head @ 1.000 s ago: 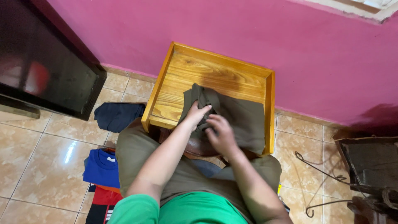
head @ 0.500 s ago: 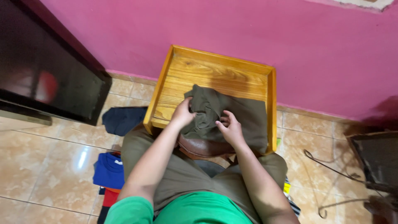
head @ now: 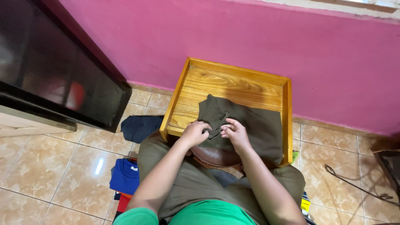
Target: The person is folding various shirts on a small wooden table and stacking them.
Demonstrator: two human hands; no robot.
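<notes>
Closest to the camera there's a bright green short-sleeved shirt on the person, plus olive-brown trousers over both knees, seen from straight above. Both bare forearms reach forward from there.

The left hand has its fingers curled in, pinching the near edge of a dark olive-green cloth garment. The right hand sits just beside it, fingers bent and gripping a fold of the same garment, so the two hands are nearly touching each other over the cloth. Neither hand is spread flat; both are bunched up on fabric.

The garment itself lies mostly inside a shallow honey-coloured wooden tray with raised sides, draped over the tray's near right part, with its front edge hanging down over a rounded brown leather-looking cushion that sits between the knees. The far left part of the tray is bare wood.

Down on the beige tiled floor, left of the knees, there's a folded blue shirt on top of something red, and a bit further out a dark navy piece of clothing next to the tray's left side. A thin dark cable snakes over the tiles on the right.

Further back on the left is a glossy black cabinet front, and behind everything a pink painted wall.
</notes>
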